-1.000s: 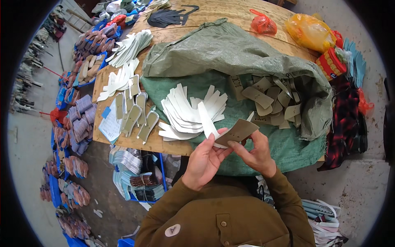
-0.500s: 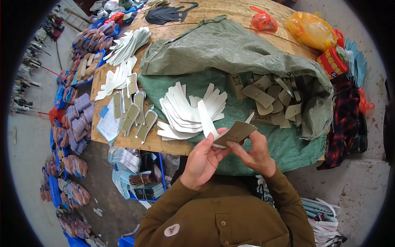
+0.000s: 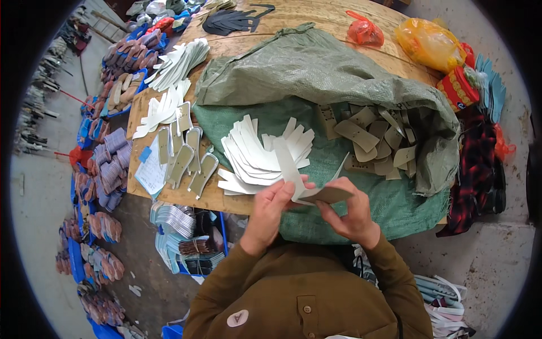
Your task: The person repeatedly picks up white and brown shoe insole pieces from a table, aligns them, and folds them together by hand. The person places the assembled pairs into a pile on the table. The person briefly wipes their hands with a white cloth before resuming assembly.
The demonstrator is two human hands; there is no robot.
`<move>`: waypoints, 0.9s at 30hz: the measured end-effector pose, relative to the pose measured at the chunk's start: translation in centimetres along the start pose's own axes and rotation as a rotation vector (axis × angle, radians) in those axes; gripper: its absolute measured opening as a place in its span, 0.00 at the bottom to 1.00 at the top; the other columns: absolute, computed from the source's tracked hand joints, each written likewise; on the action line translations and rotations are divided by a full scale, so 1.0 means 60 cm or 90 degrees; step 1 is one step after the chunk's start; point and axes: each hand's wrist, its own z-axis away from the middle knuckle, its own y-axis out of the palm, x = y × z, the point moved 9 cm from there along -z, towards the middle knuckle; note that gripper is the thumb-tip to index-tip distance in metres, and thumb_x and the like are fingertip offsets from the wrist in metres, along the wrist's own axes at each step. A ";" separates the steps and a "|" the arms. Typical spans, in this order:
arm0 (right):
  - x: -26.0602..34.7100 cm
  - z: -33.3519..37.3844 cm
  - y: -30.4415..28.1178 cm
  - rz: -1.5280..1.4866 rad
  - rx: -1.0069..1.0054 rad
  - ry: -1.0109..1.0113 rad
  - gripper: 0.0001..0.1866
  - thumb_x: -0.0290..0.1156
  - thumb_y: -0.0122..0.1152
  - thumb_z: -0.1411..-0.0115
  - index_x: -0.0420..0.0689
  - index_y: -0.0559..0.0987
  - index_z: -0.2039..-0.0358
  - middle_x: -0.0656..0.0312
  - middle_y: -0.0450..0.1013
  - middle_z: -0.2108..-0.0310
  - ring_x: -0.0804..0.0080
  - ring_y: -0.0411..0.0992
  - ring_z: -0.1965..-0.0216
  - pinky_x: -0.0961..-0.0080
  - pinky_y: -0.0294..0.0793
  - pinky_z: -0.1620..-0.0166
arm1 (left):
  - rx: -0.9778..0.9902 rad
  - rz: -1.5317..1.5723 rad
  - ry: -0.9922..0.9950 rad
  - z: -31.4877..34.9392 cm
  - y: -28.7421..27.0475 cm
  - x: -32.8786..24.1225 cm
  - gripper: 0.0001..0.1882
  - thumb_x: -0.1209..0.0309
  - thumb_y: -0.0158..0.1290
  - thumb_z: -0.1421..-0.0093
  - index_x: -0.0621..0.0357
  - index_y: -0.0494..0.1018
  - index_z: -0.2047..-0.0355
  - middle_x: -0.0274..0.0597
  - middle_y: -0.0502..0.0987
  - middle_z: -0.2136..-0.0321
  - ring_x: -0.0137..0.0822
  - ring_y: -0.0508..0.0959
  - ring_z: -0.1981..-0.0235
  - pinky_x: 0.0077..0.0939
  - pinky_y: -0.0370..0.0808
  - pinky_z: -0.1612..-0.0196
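My left hand (image 3: 267, 212) is closed, thumb on top, around a curved white shoe-upper piece (image 3: 288, 161) whose long end points away from me. My right hand (image 3: 353, 213) pinches a tan stiffener piece (image 3: 332, 195), thumb on its near edge. The two pieces meet between my hands; their overlap is partly hidden by the fingers. A thin white end (image 3: 342, 165) stands up behind the tan piece. Just beyond lies a fanned stack of white upper pieces (image 3: 244, 152). Farther right, loose tan stiffeners (image 3: 384, 135) spill from the mouth of a green woven sack (image 3: 322, 68).
Several tan pieces with white edging (image 3: 183, 155) lie at the table's left, beside a written sheet (image 3: 149, 175). More white strips (image 3: 178, 62) are behind them. A blue crate (image 3: 220, 226) of bundled parts stands below the table edge. Plastic bags (image 3: 429, 42) sit far right.
The tan piece has tipped from facing me to a flatter, lower angle. My left hand has turned, its fingers now more curled, and the white piece has tilted with it.
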 end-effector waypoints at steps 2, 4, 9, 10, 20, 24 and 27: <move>0.008 0.011 0.001 0.036 0.009 -0.046 0.21 0.20 0.67 0.54 0.39 0.71 0.59 0.53 0.73 0.64 0.56 0.74 0.71 0.69 0.74 0.71 | -0.014 -0.135 0.035 -0.003 -0.009 -0.038 0.18 0.65 0.45 0.30 0.70 0.73 0.54 0.47 0.80 0.60 0.34 0.80 0.59 0.30 0.77 0.53; 0.024 0.017 0.004 0.083 0.035 -0.096 0.23 0.21 0.68 0.58 0.39 0.71 0.59 0.52 0.73 0.63 0.54 0.75 0.69 0.68 0.75 0.69 | -0.043 -0.294 0.084 -0.003 -0.025 -0.063 0.14 0.69 0.49 0.32 0.71 0.75 0.63 0.43 0.81 0.70 0.31 0.81 0.68 0.25 0.78 0.61; 0.045 0.026 0.010 0.161 0.090 -0.099 0.19 0.22 0.62 0.57 0.39 0.70 0.62 0.53 0.71 0.65 0.58 0.73 0.69 0.69 0.75 0.67 | -0.089 -0.603 0.280 0.039 0.026 -0.109 0.08 0.73 0.51 0.34 0.67 0.72 0.68 0.46 0.74 0.80 0.37 0.76 0.81 0.30 0.70 0.77; 0.046 0.029 0.013 0.177 0.095 -0.094 0.18 0.23 0.61 0.56 0.39 0.70 0.62 0.54 0.70 0.65 0.59 0.73 0.70 0.69 0.75 0.67 | -0.086 -0.669 0.310 0.046 0.039 -0.112 0.08 0.74 0.51 0.35 0.66 0.71 0.70 0.47 0.72 0.82 0.41 0.75 0.83 0.33 0.68 0.79; 0.038 0.036 0.026 0.193 0.040 -0.060 0.16 0.22 0.59 0.55 0.40 0.70 0.64 0.57 0.67 0.70 0.61 0.71 0.72 0.69 0.73 0.68 | -0.100 -0.679 0.380 0.085 0.072 -0.101 0.09 0.77 0.48 0.34 0.66 0.78 0.58 0.39 0.67 0.83 0.24 0.63 0.84 0.23 0.62 0.80; 0.035 0.036 0.034 0.193 0.045 -0.031 0.18 0.23 0.63 0.57 0.40 0.69 0.64 0.57 0.65 0.71 0.61 0.70 0.73 0.68 0.73 0.69 | -0.085 -0.679 0.360 0.087 0.070 -0.099 0.11 0.78 0.46 0.33 0.67 0.77 0.55 0.41 0.76 0.76 0.24 0.64 0.84 0.20 0.64 0.79; 0.025 0.042 0.042 0.191 0.081 -0.015 0.22 0.22 0.65 0.60 0.40 0.67 0.62 0.54 0.67 0.68 0.56 0.71 0.72 0.66 0.73 0.69 | -0.067 -0.663 0.352 0.084 0.069 -0.096 0.12 0.78 0.44 0.33 0.67 0.76 0.54 0.43 0.81 0.67 0.24 0.66 0.83 0.19 0.66 0.77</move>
